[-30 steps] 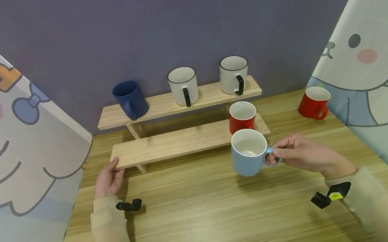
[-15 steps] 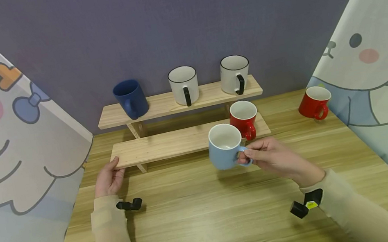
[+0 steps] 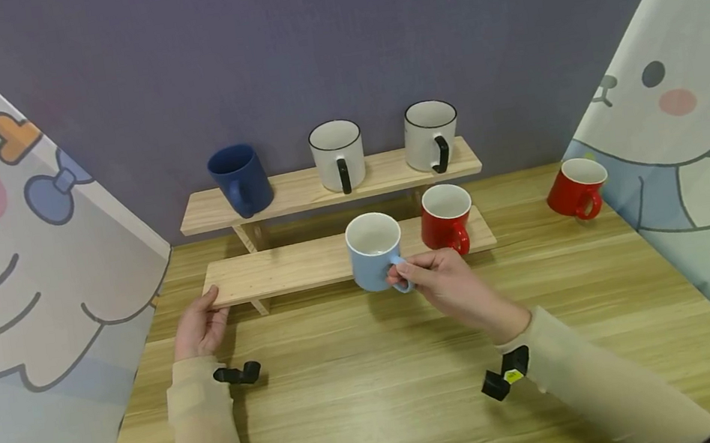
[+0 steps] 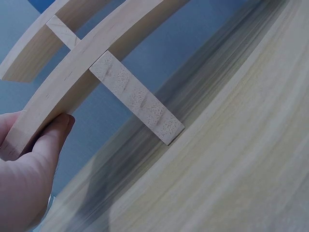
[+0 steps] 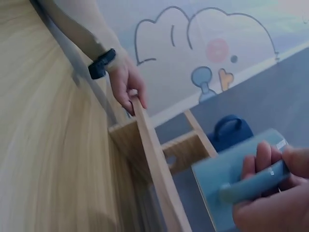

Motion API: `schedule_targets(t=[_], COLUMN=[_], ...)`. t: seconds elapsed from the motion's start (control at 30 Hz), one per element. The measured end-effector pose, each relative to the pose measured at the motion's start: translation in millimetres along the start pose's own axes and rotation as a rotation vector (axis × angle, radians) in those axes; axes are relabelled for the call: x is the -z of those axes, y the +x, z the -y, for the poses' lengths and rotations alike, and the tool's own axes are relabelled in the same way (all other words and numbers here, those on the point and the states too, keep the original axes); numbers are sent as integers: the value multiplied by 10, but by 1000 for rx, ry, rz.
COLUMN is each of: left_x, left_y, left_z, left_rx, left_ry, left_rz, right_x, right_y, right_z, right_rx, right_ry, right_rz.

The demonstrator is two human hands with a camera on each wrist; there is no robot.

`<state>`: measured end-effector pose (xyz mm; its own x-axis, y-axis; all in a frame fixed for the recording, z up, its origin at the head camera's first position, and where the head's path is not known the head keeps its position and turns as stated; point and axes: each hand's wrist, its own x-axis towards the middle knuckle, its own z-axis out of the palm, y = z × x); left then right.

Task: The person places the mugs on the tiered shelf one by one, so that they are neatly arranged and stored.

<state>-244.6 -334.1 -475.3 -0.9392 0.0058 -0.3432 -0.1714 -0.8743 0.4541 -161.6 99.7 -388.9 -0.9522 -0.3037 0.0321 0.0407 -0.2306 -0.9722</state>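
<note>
My left hand (image 3: 202, 328) grips the left end of the lower board of a two-tier wooden shelf (image 3: 280, 268); the left wrist view shows thumb and fingers (image 4: 50, 137) on either side of the board. By its handle, my right hand (image 3: 448, 280) holds a light blue mug (image 3: 371, 268), upright at the lower board's front edge. Whether its base touches the board cannot be told. Just right of it, a red mug (image 3: 444, 228) stands on the lower board. A dark blue mug (image 3: 244, 184) and two white mugs with black handles (image 3: 338, 159) stand on the upper board.
Another red mug (image 3: 575, 190) stands on the wooden table (image 3: 353, 403) to the right of the shelf. A dark wall (image 3: 330, 43) rises behind, and pale panels with cartoon animals (image 3: 693, 151) flank both sides.
My right hand has carried the light blue mug leftward and away from me, from in front of the red mug to its left. My left hand has stayed on the board.
</note>
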Motion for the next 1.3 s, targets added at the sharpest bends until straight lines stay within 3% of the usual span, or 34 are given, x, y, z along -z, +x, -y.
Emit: schedule_targets(t=[0.3,0.6,1.03,1.3], left_x=[-6,11,5,16], left_y=[-9,9,7,7], left_z=[5,2,-6,0], left_rx=[11,4,3,-7], left_ry=[5,17,34,23], left_rz=[-5,8,3,13], right_x=[-321,-552,-614,-584], right_y=[287,502,625,665], right_z=[-204,-330,-460,-549], right_rx=[-4,61,115,123], right_ry=[-122,-125,-146,-160], right_rz=[-247,-376,-478,-445])
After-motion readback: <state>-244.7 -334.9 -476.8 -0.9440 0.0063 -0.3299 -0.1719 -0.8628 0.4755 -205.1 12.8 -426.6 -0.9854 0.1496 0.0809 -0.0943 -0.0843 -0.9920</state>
